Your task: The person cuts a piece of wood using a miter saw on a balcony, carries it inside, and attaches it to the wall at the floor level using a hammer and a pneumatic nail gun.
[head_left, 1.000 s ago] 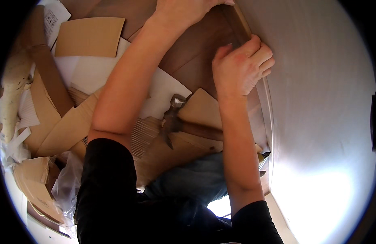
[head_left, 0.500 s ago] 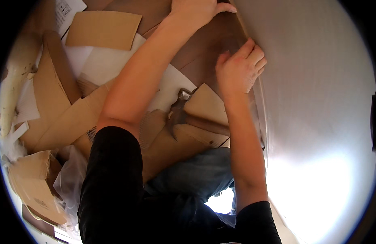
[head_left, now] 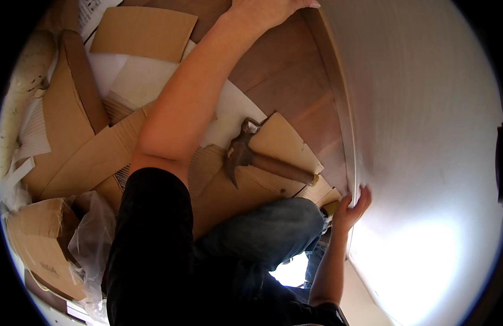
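A large pale, smooth panel stands along my right side, with a thin brown edge strip facing me. My left hand reaches to the far end of that edge; its thumb is stretched out against it, and the picture's top cuts off the other fingers. Nearer my body, my right hand grips the panel's edge, thumb on one side and fingers bent over the other. Between my arms a claw hammer with a worn wooden handle lies on cardboard, touched by neither hand.
Flattened cardboard pieces and white sheets lie over a brown wooden floor. At the lower left sit a torn cardboard box and clear plastic wrap. A scuffed cream-coloured curved object is at the far left. My bent jeans-clad knee is below the hammer.
My right hand has slid along the panel's edge toward my body, uncovering the hammer's handle end and more of the floor. My left hand stays at the far end.
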### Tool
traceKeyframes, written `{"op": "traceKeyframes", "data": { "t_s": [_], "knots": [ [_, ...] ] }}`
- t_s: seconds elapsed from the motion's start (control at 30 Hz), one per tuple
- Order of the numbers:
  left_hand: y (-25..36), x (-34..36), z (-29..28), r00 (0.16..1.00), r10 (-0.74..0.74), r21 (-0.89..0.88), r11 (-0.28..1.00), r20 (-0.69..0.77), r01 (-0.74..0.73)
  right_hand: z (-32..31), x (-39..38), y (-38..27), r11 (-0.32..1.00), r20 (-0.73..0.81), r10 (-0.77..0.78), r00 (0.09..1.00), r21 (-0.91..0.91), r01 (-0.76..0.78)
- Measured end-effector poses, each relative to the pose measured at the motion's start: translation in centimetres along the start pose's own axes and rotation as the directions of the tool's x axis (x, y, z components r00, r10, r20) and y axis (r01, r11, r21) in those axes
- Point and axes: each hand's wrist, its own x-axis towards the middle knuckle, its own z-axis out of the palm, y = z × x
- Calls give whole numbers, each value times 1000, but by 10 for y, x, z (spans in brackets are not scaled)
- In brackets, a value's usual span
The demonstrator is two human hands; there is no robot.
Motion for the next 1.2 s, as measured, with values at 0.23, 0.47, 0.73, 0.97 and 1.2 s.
{"op": "traceKeyframes", "data": {
  "t_s": [0.23,0.47,0.73,0.97,1.2],
  "knots": [
    [-4,3,8,995,16,163,986,96,-31,26,-257,158,873,317,485,815,-226,-432],
    [-9,0,5,993,46,220,973,112,-70,42,-221,163,843,293,512,807,-349,-409],
    [1,3,2,981,-21,306,951,190,-39,-18,-185,180,969,491,224,842,-21,-245],
    [-18,7,-4,973,82,219,967,215,-130,-128,-96,22,919,536,107,837,269,-290],
    [-25,10,-25,925,273,102,946,265,-308,-131,48,-141,936,484,-318,815,298,189]
  ]
}}
